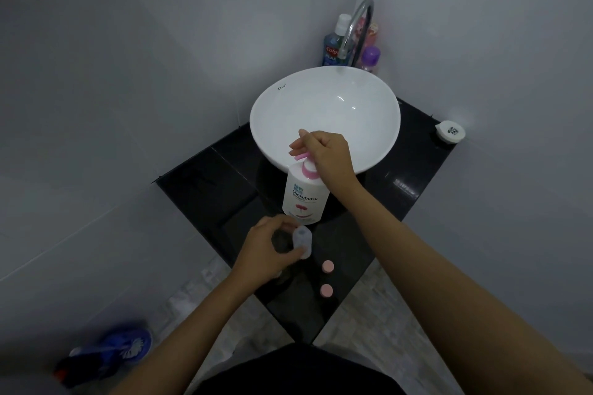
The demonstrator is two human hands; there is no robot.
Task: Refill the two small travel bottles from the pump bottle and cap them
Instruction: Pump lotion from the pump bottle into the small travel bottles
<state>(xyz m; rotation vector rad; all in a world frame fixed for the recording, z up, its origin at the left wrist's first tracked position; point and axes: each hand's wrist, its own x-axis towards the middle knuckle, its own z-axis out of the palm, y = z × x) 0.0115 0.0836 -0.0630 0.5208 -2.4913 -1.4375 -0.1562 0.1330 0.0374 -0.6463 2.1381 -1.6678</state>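
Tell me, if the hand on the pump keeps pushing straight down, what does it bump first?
The right hand already rests on the pink pump head; below that sits the pump bottle.

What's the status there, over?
Right hand on pump bottle. Left hand holds travel bottle. Two pink caps off. Nothing blocking.

My left hand covers most of the blurred travel bottle; my right hand hides the pump head.
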